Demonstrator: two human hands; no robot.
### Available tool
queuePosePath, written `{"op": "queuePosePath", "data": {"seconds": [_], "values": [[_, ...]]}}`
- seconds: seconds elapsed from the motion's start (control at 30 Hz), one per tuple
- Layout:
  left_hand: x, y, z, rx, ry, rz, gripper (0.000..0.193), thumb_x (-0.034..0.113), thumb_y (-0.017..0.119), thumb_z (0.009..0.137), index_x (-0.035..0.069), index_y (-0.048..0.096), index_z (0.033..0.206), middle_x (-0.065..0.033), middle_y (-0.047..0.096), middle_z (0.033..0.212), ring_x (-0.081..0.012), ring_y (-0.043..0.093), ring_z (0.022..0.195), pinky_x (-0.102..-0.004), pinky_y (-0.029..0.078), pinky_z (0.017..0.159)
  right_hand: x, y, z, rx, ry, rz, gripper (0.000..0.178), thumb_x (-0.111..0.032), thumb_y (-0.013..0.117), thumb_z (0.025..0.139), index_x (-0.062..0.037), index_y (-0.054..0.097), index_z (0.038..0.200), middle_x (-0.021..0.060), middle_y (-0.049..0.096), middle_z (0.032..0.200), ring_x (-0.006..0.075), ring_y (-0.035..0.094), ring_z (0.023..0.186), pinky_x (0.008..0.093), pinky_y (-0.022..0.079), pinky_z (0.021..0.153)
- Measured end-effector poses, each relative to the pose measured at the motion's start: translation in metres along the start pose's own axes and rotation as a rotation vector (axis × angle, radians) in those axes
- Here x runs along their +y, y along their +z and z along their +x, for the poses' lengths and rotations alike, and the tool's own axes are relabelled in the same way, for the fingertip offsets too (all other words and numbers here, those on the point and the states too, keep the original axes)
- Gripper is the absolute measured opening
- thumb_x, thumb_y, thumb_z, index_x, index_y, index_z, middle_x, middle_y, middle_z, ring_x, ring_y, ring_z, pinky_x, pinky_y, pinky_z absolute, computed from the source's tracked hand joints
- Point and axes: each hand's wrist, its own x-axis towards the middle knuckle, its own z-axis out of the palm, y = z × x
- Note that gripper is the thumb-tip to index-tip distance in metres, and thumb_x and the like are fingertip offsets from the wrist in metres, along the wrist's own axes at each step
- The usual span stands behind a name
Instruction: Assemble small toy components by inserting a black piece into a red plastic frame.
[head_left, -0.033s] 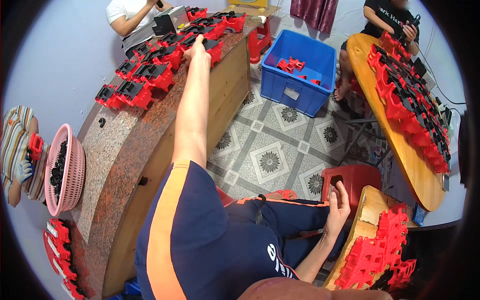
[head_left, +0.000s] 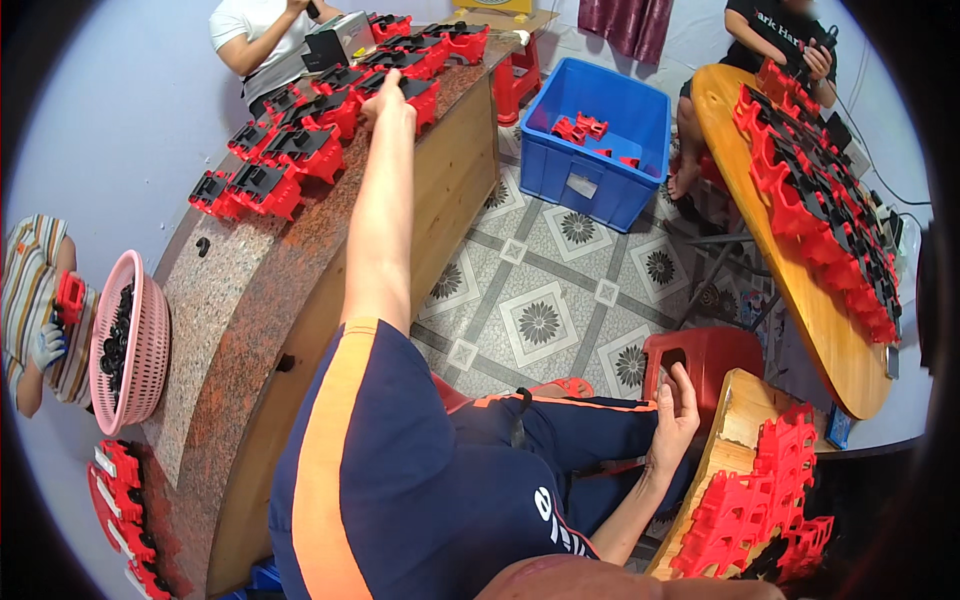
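Note:
My left arm stretches far over the stone counter (head_left: pixel 262 290). At its end my left hand (head_left: pixel 387 100) is closed against a red and black plastic housing (head_left: pixel 424 100) at the near edge of a cluster of similar housings (head_left: pixel 300 150). Its fingertips are partly hidden behind the hand and the part. My right hand (head_left: pixel 676 428) hangs in the air above my lap, fingers loosely bent and apart, holding nothing. Beside it, red plastic frames (head_left: pixel 740 505) lie on a wooden board (head_left: pixel 735 450).
A pink basket (head_left: pixel 150 345) of black parts stands on the counter, near a small black piece (head_left: pixel 203 246). A blue crate (head_left: pixel 590 185) with red pieces sits on the floor. A wooden table (head_left: pixel 800 310) bears many housings. A red stool (head_left: pixel 715 365) and three other people are around.

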Motion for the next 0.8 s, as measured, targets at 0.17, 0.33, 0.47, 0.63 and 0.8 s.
{"op": "queuePosePath", "data": {"seconds": [0.17, 0.33, 0.47, 0.63, 0.8], "values": [[0.010, 0.001, -0.017, -0.105, -0.012, 0.125, 0.088, 0.018, 0.093, 0.056, -0.004, 0.049, 0.129, -0.0234, 0.056, 0.131, -0.0335, 0.063, 0.097, -0.0486, 0.053, 0.091, 0.014, -0.012, -0.020, 0.084, 0.070, 0.019, 0.037, -0.002, 0.060, 0.094, 0.0028, 0.057, 0.130, 0.0110, 0.056, 0.134, 0.0182, 0.058, 0.114, 0.0305, 0.045, 0.100], [0.079, -0.168, -0.003, -0.232, 0.104, 0.208, 0.072, 0.007, 0.084, 0.066, -0.002, 0.043, 0.124, -0.0166, 0.062, 0.107, -0.0305, 0.062, 0.088, -0.0479, 0.055, 0.077, -0.004, -0.013, -0.043, 0.224, 0.003, -0.212, 0.037, -0.005, 0.064, 0.091, -0.0006, 0.060, 0.127, 0.0129, 0.059, 0.128, 0.0182, 0.061, 0.110, 0.0326, 0.052, 0.090], [0.052, -0.058, -0.040, -0.344, 0.380, -0.065, 0.077, 0.008, 0.081, 0.068, -0.001, 0.035, 0.130, -0.0168, 0.061, 0.107, -0.0303, 0.062, 0.091, -0.0462, 0.053, 0.081, -0.011, 0.007, -0.059, 0.401, -0.271, -0.400, 0.033, -0.009, 0.068, 0.090, -0.0002, 0.062, 0.122, 0.0138, 0.062, 0.121, 0.0224, 0.066, 0.104, 0.0318, 0.054, 0.087], [-0.034, -0.136, -0.411, -1.531, 0.821, 0.026, 0.044, 0.002, 0.067, 0.081, -0.003, 0.047, 0.121, -0.0156, 0.055, 0.118, -0.0261, 0.057, 0.099, -0.0394, 0.051, 0.083, -0.078, -0.055, -0.141, 1.055, -0.672, -1.001, 0.019, -0.001, 0.070, 0.083, -0.0006, 0.067, 0.102, 0.0129, 0.065, 0.109, 0.0300, 0.064, 0.087, 0.0397, 0.051, 0.078], [-0.015, -0.346, -0.599, -2.284, 0.007, -0.179, 0.050, -0.001, 0.062, 0.088, 0.001, 0.046, 0.136, -0.0104, 0.053, 0.129, -0.0199, 0.051, 0.118, -0.0316, 0.040, 0.100, -0.087, -0.142, -0.241, 1.582, 0.008, -1.411, 0.050, -0.024, 0.078, 0.079, -0.0055, 0.059, 0.120, 0.0152, 0.059, 0.120, 0.0335, 0.051, 0.115, 0.0441, 0.039, 0.099]]}}
